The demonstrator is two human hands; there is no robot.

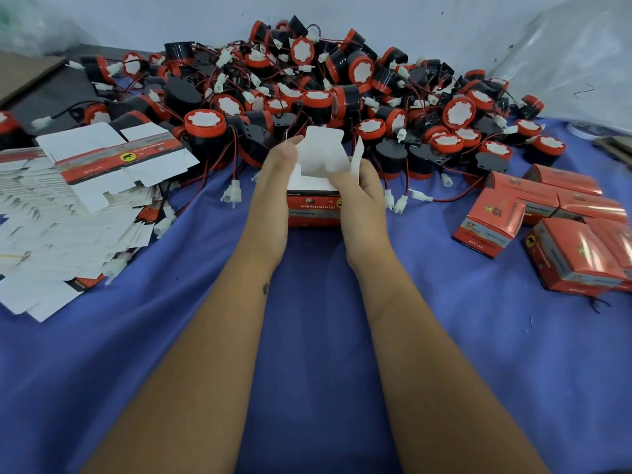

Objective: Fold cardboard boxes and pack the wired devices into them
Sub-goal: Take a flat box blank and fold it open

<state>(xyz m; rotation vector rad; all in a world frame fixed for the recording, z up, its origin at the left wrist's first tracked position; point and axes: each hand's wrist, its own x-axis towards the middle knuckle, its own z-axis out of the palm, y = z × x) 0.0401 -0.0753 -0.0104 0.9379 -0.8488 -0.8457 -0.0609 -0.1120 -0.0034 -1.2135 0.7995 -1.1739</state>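
A small red cardboard box (313, 210) stands on the blue cloth (307, 336) at the centre, its white flaps raised. My left hand (273, 186) grips its left side, fingers on a flap. My right hand (359, 189) holds its right side, thumb pressing the white top flap (323, 148). What lies inside the box is hidden. Just behind it lies a big heap of black and red wired devices (307, 87) with white connectors.
A stack of flat unfolded boxes (78, 193) lies at the left. Several closed red boxes (564, 227) sit at the right. Loose white connectors (232, 195) and red wires trail onto the cloth near the box. A plastic-covered wall rises behind the heap.
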